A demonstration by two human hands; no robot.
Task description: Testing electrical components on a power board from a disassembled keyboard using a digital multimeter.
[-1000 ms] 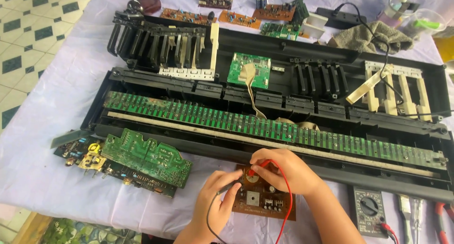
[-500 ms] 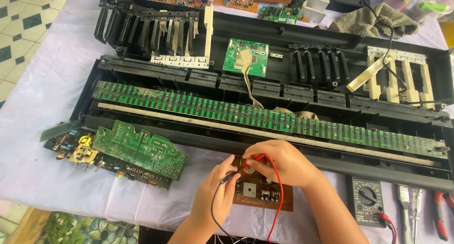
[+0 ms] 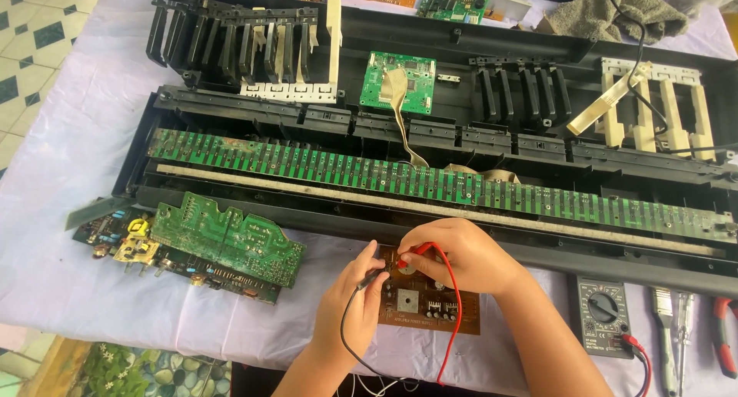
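Both probes closed in on the brown board (image 3: 430, 301) at the surface's near edge: left hand (image 3: 350, 308) pinched the black probe (image 3: 371, 277), right hand (image 3: 461, 255) pinched the red probe (image 3: 411, 252), tips nearly meeting.

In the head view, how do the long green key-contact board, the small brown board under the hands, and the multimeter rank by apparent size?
1. Long green key-contact board, by far the largest.
2. Small brown board.
3. Multimeter, smallest, though partly cut off.
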